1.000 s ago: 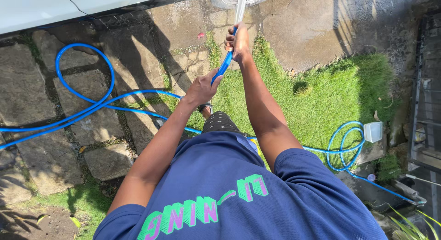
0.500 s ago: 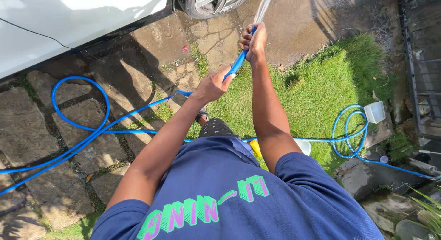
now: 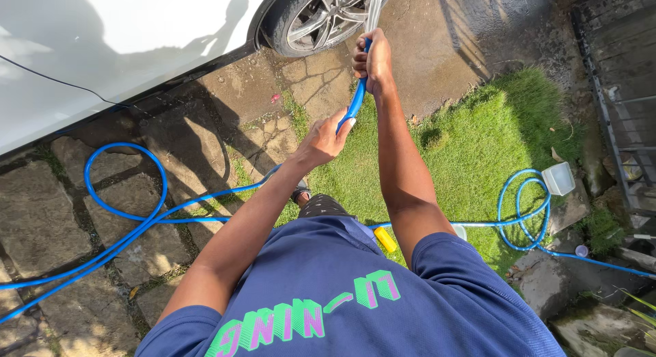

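Blue hose [image 3: 354, 105] end near car wheel [image 3: 321, 15], open grass [image 3: 478, 145] beside, right hand [image 3: 372, 60] clamped at its tip, left hand [image 3: 322, 140] clamped lower.

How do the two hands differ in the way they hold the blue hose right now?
The right hand closes its grip at the hose's far end, where water sprays out toward the car wheel; the left hand grips lower down, nearer the body. The right arm is stretched out, the left bent. Both are shut on the same blue hose.
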